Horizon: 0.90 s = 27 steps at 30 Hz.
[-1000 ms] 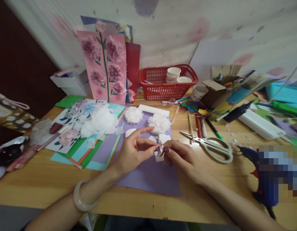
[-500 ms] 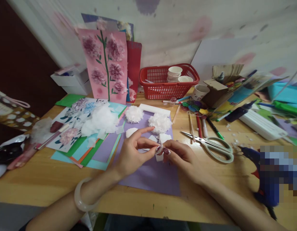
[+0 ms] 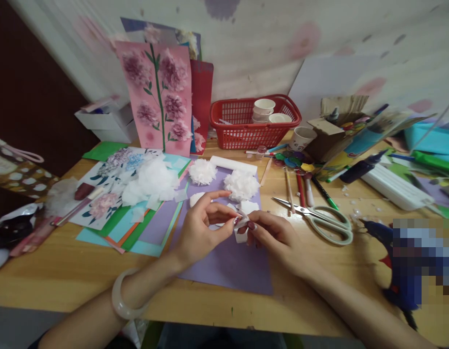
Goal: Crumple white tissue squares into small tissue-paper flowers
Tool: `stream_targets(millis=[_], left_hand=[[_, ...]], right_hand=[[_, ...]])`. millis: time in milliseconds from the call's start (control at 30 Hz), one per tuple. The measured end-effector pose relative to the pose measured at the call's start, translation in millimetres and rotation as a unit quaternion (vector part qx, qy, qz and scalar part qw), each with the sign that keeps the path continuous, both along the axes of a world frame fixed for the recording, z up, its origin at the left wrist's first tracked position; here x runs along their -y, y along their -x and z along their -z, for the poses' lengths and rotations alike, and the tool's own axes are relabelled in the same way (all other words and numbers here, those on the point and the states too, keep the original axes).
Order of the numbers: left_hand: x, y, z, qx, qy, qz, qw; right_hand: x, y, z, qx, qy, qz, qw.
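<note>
Both hands meet over a purple paper sheet (image 3: pixel 228 266) on the wooden table. My left hand (image 3: pixel 200 228) pinches one side of a small white tissue piece (image 3: pixel 241 230) with thumb and finger, its index finger raised. Pinching the other side of the same piece is my right hand (image 3: pixel 270 235). Two finished white tissue flowers (image 3: pixel 201 171) (image 3: pixel 241 184) lie just beyond the hands on the purple sheet, with small white scraps around them.
Scissors (image 3: pixel 319 219) lie right of the hands, beside pens and brushes (image 3: pixel 300 186). A red basket (image 3: pixel 253 121) with paper cups stands at the back. Pink flower card (image 3: pixel 157 97), coloured paper stack with tissue (image 3: pixel 137 194) on the left. A blue glue gun (image 3: pixel 384 242) lies far right.
The hands have stayed in place, working the small tissue piece between the fingertips; the left index finger has dipped slightly.
</note>
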State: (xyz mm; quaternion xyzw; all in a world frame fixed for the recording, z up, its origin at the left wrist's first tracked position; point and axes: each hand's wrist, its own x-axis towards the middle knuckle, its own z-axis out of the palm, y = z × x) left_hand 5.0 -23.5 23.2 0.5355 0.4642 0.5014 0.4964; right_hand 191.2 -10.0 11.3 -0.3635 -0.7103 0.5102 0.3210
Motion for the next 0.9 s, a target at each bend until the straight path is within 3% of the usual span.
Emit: stream_targets(millis=[900], left_hand=[[2.5,0.0,-0.8,-0.035,-0.01,0.002,0.999]], right_hand=[[-1.6,-0.3,3.5,-0.001,0.007,0.005,1.0]])
